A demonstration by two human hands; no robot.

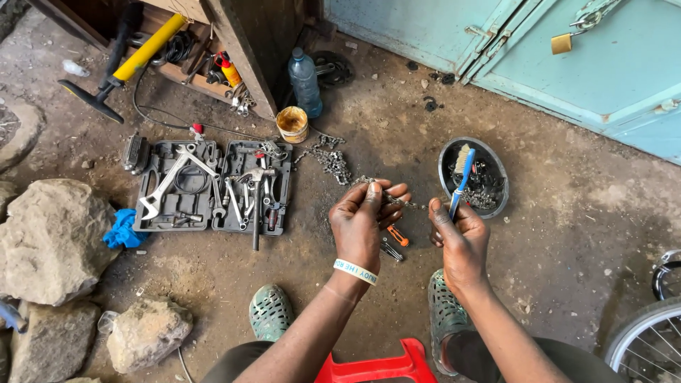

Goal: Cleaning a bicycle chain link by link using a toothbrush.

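Upright, bristles topmost: blue brush (460,177) in right hand (462,241).

Blue-labelled clear bottle (305,84) by cabinet.

Dirt floor (567,234): open tool case (213,186), rocks (53,237), perhaps bowl (474,177).

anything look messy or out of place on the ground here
A few things. The bicycle chain trails loose across the dirt from the left hand, which pinches it. A tool lies half out of the open tool case, its handle over the lower edge. Small screwdrivers lie scattered in the dirt. The right hand grips a blue brush.
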